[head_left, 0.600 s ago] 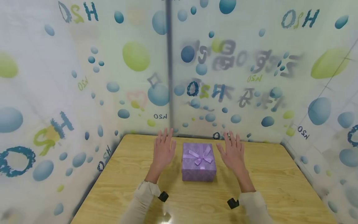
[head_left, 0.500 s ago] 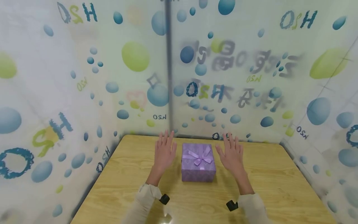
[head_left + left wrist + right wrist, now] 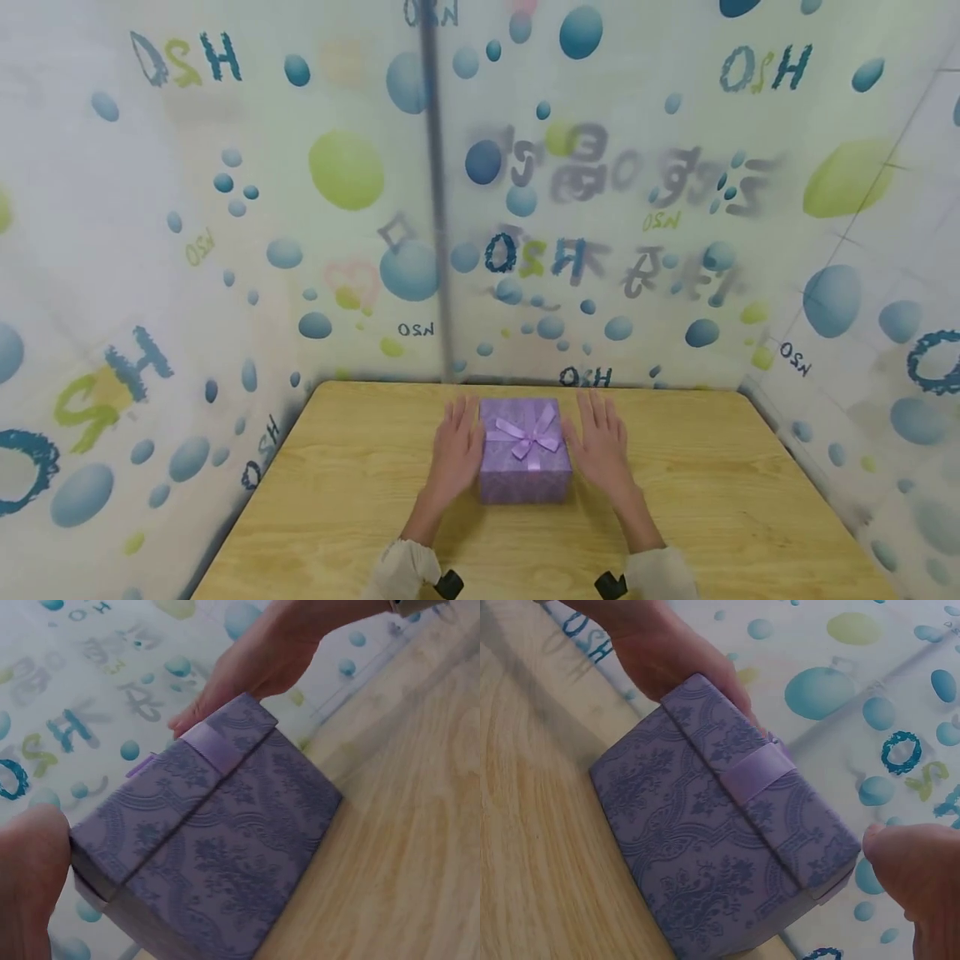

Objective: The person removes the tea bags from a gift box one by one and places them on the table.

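A purple gift box (image 3: 525, 486) with a damask-like pattern sits on the wooden table, its lid on. A lilac ribbon runs across the lid into a bow (image 3: 529, 437). My left hand (image 3: 456, 447) lies along the box's left side, fingers straight and pointing away from me, thumb right at the lid's edge. On the opposite side my right hand (image 3: 602, 443) also has straight fingers, its thumb close to the lid's right edge. The left wrist view shows the lid seam and the ribbon band (image 3: 213, 748) on the near face (image 3: 240, 847).
The wooden table (image 3: 337, 475) reaches back to a pale wall covering (image 3: 660, 350) printed with blue and green bubbles, which also stands at both sides. Small black devices (image 3: 449, 585) are worn at the wrists.
Both hands have moved inward from either side and now flank the box closely. The head view has shifted slightly, so the scene sits lower and farther left in the frame.
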Tool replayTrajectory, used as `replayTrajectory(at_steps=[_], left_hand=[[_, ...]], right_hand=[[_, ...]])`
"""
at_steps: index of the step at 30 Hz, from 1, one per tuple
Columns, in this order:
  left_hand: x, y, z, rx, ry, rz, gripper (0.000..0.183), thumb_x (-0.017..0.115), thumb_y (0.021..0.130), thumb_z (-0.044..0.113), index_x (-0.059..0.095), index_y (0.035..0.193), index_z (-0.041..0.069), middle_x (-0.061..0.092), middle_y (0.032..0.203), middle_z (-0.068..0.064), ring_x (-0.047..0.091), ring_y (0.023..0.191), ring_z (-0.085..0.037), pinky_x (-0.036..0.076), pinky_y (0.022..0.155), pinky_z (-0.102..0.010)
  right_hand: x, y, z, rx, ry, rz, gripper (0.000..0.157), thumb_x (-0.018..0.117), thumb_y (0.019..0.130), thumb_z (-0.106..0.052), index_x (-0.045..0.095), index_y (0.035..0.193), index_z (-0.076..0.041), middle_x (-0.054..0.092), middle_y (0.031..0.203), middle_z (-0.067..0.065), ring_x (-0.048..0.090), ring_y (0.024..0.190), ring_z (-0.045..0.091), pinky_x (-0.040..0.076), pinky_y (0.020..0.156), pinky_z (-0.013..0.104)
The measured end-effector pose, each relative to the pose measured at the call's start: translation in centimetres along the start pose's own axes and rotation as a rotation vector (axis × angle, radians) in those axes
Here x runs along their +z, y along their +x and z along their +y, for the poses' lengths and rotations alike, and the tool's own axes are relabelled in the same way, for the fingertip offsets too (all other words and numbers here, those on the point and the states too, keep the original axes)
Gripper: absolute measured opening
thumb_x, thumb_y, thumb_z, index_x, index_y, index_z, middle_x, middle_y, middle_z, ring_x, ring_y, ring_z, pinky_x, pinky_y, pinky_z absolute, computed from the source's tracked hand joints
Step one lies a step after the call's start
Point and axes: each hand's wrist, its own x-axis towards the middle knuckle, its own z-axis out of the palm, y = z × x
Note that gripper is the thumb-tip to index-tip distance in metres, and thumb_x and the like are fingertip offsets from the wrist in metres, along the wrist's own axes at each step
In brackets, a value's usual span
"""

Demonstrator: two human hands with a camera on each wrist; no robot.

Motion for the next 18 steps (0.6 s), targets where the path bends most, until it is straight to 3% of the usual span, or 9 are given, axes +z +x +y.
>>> replayTrajectory(at_steps=[5,8,10,14,18], left_hand=[[0.6,-0.3,-0.2,-0.026,-0.12,-0.067,0.053,0.04,0.11,0.025,0.045,0.157,0.003,0.042,0.158,-0.031,0.029,0.145,-0.063,0.023,0.111,-0.078],[0.1,-0.4,0.2,-0.059,-0.231,-0.145,0.053,0.039,0.111,0.021,0.037,0.16,0.001,0.034,0.163,-0.028,0.025,0.15,-0.058,0.02,0.116,-0.074],[-0.1,-0.4,0.4,-0.118,-0.336,-0.219,0.057,0.038,0.112,0.02,0.026,0.164,0.001,0.023,0.169,-0.024,0.017,0.155,-0.051,0.015,0.121,-0.068],[-0.1,-0.2,0.9,-0.278,-0.564,-0.322,0.072,0.042,0.109,0.017,0.002,0.167,0.004,-0.001,0.173,-0.021,-0.002,0.159,-0.042,0.001,0.125,-0.06],[0.9,0.2,1.6,-0.368,-0.658,-0.296,0.082,0.049,0.105,0.016,-0.004,0.167,0.006,-0.007,0.173,-0.023,-0.007,0.158,-0.043,-0.002,0.124,-0.061]], right_hand=[[0.5,0.2,0.1,0.009,0.002,-0.015,0.074,0.049,0.108,-0.046,0.026,0.164,-0.003,0.021,0.169,0.027,0.008,0.156,0.052,0.007,0.119,0.071],[0.8,0.3,0.0,0.007,0.05,-0.02,0.071,0.049,0.108,-0.042,0.029,0.164,-0.003,0.025,0.168,0.027,0.011,0.155,0.052,0.008,0.119,0.072],[1.2,0.2,0.0,0.0,0.107,-0.021,0.067,0.049,0.109,-0.037,0.032,0.162,0.0,0.029,0.165,0.029,0.015,0.154,0.054,0.011,0.118,0.073],[2.1,0.2,0.2,0.037,0.362,-0.111,0.061,0.042,0.112,-0.031,0.032,0.161,0.004,0.03,0.165,0.029,0.021,0.153,0.052,0.015,0.121,0.067],[2.8,0.4,0.2,0.21,0.656,-0.224,0.063,0.033,0.114,-0.034,0.02,0.165,0.001,0.019,0.171,0.023,0.012,0.158,0.043,0.01,0.125,0.059]])
